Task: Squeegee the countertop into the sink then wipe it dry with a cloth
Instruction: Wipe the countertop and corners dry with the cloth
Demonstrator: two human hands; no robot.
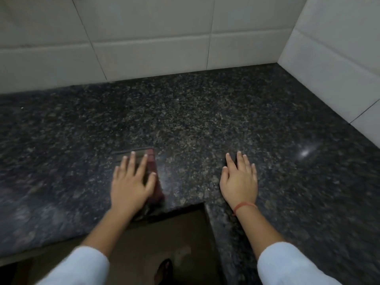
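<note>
- Cloth (152, 160), dark with a red band, lies flat on the table (195, 112) near its front edge, just left of the notch (181, 233) cut into that edge. My left hand (131, 182) presses on it with fingers spread.
- My right hand (239, 182) rests palm-down on bare stone right of the notch, fingers straight and close together, holding nothing.
- No squeegee or sink shows, so I judge I am at the drying wipe.
- I would press with the whole palm, so the cloth lies flat and does not bunch under my fingers.
- I would wipe in overlapping strokes from the back wall (144, 38) toward the front edge, then out to the right side, where a glare spot (306, 152) shows.
- My right hand should only brace lightly and lift off before the cloth reaches it, or it may leave prints.
- How wet the stone is I cannot tell.
</note>
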